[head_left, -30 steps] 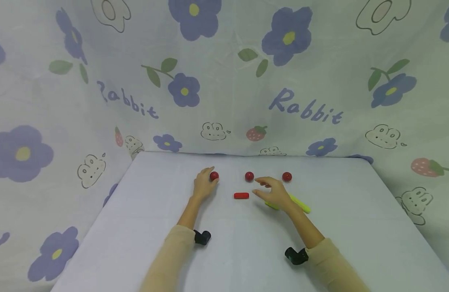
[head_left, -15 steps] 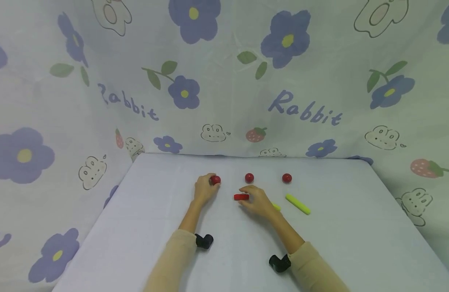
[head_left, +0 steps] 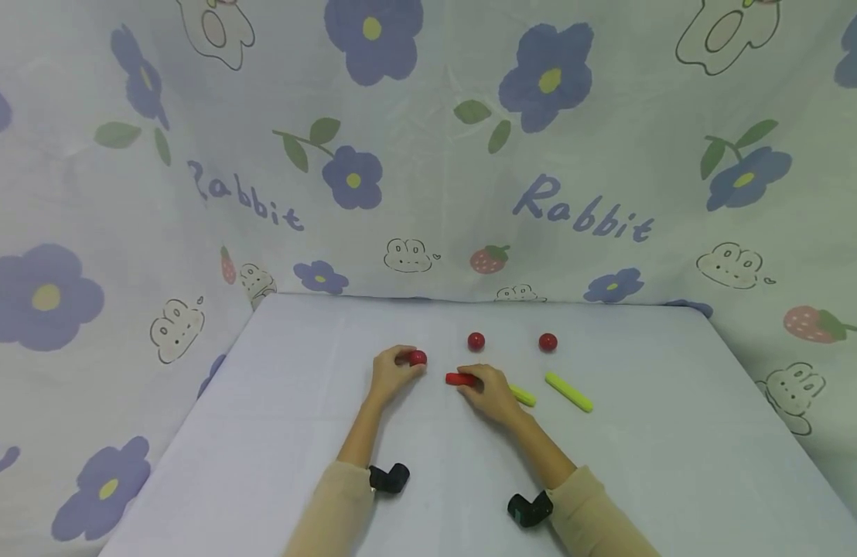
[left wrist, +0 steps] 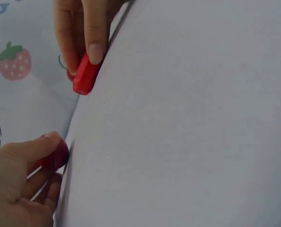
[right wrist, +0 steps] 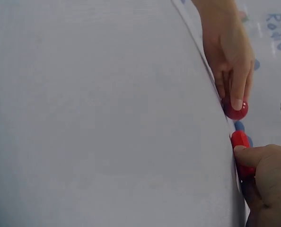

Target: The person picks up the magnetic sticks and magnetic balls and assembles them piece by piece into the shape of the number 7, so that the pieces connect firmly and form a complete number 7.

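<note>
My left hand [head_left: 390,374] pinches a shiny red ball [head_left: 418,357] between thumb and fingers, left of the table's middle. The same ball [left wrist: 58,155] shows at the lower left of the left wrist view. To its right, my right hand [head_left: 491,393] grips a short red stick [head_left: 456,379] near its right end, thumb on the near side. In the right wrist view the red stick [right wrist: 241,142] points toward the ball [right wrist: 237,111], a small gap between them. A yellow-green stick [head_left: 524,395] lies just right of my right hand, partly hidden behind it.
Two more red balls, a middle one [head_left: 476,341] and a right one [head_left: 548,342], sit farther back on the white table [head_left: 644,464]. A second yellow-green stick [head_left: 569,392] lies slanted at the right. A patterned cloth [head_left: 428,178] hangs behind the table.
My right hand has moved left from over the yellow-green sticks and taken hold of the red stick. My left hand has drawn the red ball nearer and slightly right.
</note>
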`<state>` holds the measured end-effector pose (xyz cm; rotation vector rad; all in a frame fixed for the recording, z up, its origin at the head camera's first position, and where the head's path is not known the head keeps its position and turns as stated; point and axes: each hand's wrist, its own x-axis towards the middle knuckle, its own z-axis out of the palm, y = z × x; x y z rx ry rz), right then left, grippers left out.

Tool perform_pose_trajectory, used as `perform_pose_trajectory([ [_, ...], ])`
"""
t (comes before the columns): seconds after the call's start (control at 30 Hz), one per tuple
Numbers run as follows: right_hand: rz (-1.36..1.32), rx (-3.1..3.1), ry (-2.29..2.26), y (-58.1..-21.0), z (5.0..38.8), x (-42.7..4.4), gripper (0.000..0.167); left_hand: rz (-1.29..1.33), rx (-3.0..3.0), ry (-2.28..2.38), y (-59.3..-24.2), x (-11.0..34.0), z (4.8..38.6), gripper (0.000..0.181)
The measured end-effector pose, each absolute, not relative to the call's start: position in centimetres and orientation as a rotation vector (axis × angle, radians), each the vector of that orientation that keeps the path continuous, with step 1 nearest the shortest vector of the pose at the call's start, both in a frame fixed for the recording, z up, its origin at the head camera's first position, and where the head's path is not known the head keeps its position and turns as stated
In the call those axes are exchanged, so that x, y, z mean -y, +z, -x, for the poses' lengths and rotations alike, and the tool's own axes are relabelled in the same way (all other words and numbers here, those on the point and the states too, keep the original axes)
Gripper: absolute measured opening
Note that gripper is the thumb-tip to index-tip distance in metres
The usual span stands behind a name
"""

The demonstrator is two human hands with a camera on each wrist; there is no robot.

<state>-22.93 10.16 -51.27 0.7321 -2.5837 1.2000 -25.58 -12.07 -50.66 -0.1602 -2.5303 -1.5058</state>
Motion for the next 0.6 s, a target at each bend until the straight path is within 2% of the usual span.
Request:
perform_pose_trajectory([
  [0.3,-0.7,2.517,1.324,-52.4,23.4,-10.9,0.029,0.246,2.522,-1.602,-51.0,11.4,24.3,0.036],
  [0.6,-0.615,2.563,1.423,-51.5,23.6,-12.9,0.031,0.282,2.523,-1.613,-51.5,10.2,24.0,0.038],
])
